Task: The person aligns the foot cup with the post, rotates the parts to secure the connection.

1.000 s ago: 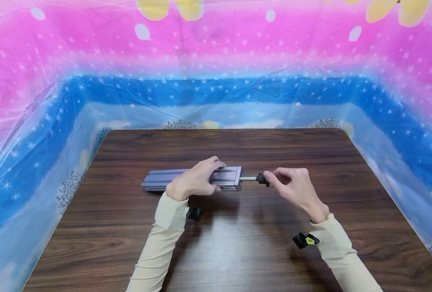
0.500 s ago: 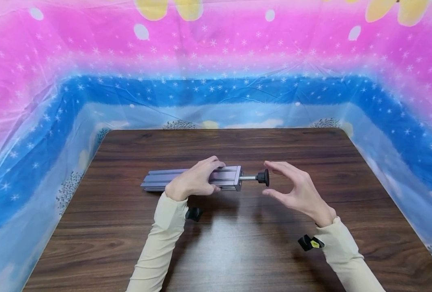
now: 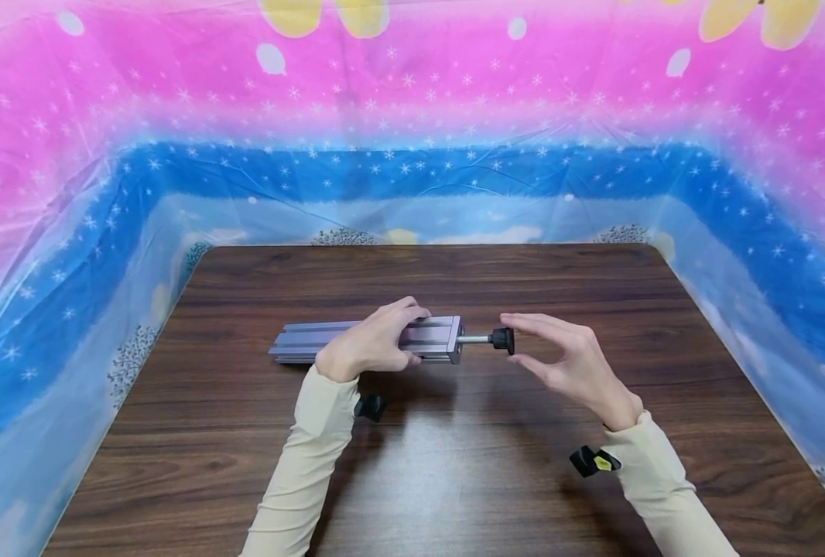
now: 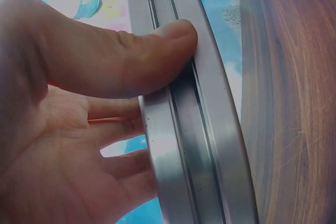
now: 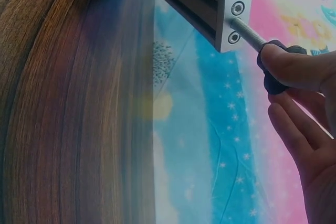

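Note:
A silver aluminium profile (image 3: 315,340) lies crosswise in the head view, its right end seemingly raised off the table. My left hand (image 3: 374,340) grips it near that end, thumb on the slotted near side (image 4: 199,145) and fingers round the far side. From the end plate (image 5: 233,22), which has two screws, a threaded rod (image 3: 474,340) sticks out. It carries a black lobed knob (image 3: 503,340). My right hand (image 3: 576,363) pinches this knob at its rim; in the right wrist view the thumb (image 5: 296,69) presses on it, and the fingers partly hide behind.
The brown wood-grain table (image 3: 412,495) reaches back to a pink and blue snowflake cloth (image 3: 412,100), which hangs round its back and sides. Small black wrist devices (image 3: 372,408) sit on both sleeves.
The right hand let go of the knob and spread its fingers half a second ago; now its thumb and fingers have closed in on the knob again. The left hand and profile stay put.

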A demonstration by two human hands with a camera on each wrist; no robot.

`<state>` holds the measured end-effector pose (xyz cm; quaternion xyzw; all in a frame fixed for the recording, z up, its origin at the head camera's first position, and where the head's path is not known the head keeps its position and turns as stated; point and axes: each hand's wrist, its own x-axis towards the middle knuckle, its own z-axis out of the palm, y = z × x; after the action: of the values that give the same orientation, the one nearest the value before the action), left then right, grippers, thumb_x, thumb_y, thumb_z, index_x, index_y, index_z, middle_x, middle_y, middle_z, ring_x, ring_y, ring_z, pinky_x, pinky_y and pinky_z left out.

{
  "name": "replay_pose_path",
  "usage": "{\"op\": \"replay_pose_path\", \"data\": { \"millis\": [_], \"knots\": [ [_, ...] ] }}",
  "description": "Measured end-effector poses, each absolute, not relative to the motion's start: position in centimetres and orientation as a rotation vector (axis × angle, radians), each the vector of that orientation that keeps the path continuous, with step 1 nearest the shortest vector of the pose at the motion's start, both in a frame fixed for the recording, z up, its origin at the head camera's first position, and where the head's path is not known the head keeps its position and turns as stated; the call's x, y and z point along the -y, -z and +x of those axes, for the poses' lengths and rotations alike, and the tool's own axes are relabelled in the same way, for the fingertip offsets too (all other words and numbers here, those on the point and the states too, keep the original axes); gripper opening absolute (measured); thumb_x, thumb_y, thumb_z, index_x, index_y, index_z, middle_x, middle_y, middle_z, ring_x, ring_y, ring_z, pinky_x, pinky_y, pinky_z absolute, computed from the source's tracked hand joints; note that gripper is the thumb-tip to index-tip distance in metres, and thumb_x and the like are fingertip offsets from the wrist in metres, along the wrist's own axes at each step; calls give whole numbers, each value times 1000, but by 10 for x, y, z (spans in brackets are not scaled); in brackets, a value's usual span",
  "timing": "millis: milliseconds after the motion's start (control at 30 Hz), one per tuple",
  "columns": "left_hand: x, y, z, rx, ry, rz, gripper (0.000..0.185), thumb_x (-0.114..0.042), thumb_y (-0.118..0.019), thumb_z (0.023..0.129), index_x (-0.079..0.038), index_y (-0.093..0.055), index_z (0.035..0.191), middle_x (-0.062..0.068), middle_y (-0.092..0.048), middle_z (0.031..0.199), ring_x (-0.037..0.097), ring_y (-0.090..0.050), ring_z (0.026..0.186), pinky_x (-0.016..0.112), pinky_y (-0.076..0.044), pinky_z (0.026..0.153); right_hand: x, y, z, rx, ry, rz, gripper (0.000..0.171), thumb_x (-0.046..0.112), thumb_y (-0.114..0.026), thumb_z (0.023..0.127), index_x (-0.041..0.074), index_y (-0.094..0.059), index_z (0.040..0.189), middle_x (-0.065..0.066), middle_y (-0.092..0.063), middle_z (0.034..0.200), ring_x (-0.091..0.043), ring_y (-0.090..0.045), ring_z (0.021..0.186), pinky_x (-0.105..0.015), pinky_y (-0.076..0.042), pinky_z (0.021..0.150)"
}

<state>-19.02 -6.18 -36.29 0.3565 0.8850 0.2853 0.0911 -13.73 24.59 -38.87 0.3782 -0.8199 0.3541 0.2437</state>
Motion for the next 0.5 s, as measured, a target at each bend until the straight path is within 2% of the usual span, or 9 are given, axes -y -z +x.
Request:
{"op": "replay_pose_path", "data": {
  "millis": [267, 500],
  "knots": [
    [62, 363, -191, -2634, -847, 1058, 57, -4, -77, 79, 0, -60, 132, 8, -56, 113, 21, -52, 93, 33, -45, 84, -247, 390, -139, 2318, -979, 964, 62, 2, -87, 74, 12, -68, 132, -8, -74, 119, -16, -72, 104, -16, -48, 96],
    [63, 363, -190, -2629, -852, 1062, 56, -5, -76, 79, 0, -59, 133, 8, -56, 110, 20, -51, 91, 33, -45, 82, -246, 391, -138, 2379, -994, 885, 55, 5, -85, 79, 12, -69, 131, -4, -76, 111, -14, -74, 89, -22, -56, 81]
  ]
}}
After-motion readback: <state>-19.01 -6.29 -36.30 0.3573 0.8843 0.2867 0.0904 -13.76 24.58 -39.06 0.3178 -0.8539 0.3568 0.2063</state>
